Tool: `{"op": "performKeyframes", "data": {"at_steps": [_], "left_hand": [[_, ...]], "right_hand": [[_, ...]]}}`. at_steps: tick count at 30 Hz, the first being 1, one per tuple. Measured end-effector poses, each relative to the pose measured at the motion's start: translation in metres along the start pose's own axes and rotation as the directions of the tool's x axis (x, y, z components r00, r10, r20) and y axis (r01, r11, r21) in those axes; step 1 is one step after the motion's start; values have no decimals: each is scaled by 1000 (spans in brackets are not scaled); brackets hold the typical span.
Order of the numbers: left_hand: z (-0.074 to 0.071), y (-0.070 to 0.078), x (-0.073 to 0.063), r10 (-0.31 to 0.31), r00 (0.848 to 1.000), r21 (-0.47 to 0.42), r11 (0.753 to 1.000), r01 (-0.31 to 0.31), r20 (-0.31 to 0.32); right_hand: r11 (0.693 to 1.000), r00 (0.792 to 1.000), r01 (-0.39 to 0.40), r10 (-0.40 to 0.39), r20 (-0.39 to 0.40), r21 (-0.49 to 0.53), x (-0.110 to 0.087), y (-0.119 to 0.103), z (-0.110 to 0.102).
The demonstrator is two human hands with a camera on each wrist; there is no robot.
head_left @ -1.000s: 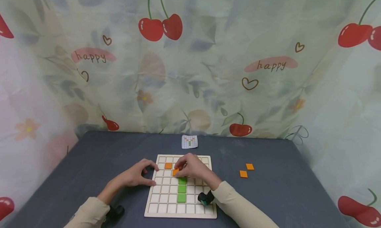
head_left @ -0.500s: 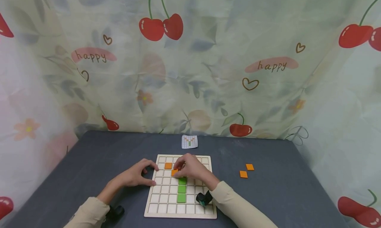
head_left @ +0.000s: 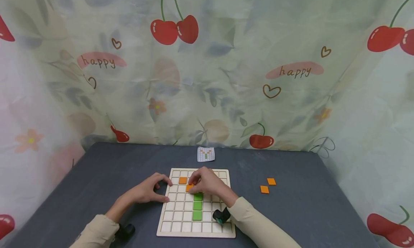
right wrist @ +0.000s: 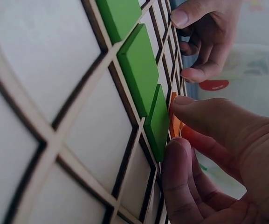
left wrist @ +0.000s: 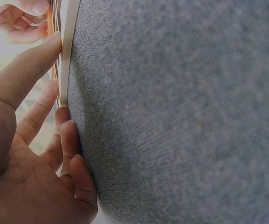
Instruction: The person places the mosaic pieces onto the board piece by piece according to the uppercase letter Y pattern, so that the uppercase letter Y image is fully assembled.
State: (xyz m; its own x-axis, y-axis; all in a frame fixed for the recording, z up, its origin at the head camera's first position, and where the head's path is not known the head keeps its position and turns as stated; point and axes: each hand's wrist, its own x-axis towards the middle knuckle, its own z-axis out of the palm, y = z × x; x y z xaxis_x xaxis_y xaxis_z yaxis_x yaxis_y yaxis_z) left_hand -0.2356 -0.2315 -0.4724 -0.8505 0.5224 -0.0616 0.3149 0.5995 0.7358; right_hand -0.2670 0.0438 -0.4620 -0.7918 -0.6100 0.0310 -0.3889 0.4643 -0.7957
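Orange tile (head_left: 189,187) pinched at the board (head_left: 196,234)

Thin, flat and bright, it is between the green tiles (head_left: 197,205) and a second orange tile (head_left: 183,180), gripped by the right hand (head_left: 209,181). The left hand (head_left: 147,189), fingers loosely spread, touches the board's edge.

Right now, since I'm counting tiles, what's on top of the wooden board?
Three green tiles and one orange tile show on the wooden board; the right grip pinches another orange tile there. Squares beneath that grip are covered, so unseen.
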Motion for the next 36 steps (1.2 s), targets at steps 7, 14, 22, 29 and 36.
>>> {"op": "performKeyframes", "data": {"at_steps": [7,14,22,29,36], "left_hand": [[1,-2,0,17,1000,4,1000,-17,4],[1,-1,1,16,1000,1,1000,-16,7],[0,0,2,0,1000,9,1000,0,2],[0,1,2,-11,1000,13,1000,12,-2],[0,1,1,-15,1000,16,1000,15,0]], "right_hand": [[1000,1000,-12,12,-2,-1,0,3,0],[1000,1000,18,-19,24,25,-4,5,-6],[994,997,60,-65,51,94,-14,10,-23],[985,992,83,-95,77,153,-25,19,-39],[984,988,103,-118,102,146,-39,28,-58]]}}
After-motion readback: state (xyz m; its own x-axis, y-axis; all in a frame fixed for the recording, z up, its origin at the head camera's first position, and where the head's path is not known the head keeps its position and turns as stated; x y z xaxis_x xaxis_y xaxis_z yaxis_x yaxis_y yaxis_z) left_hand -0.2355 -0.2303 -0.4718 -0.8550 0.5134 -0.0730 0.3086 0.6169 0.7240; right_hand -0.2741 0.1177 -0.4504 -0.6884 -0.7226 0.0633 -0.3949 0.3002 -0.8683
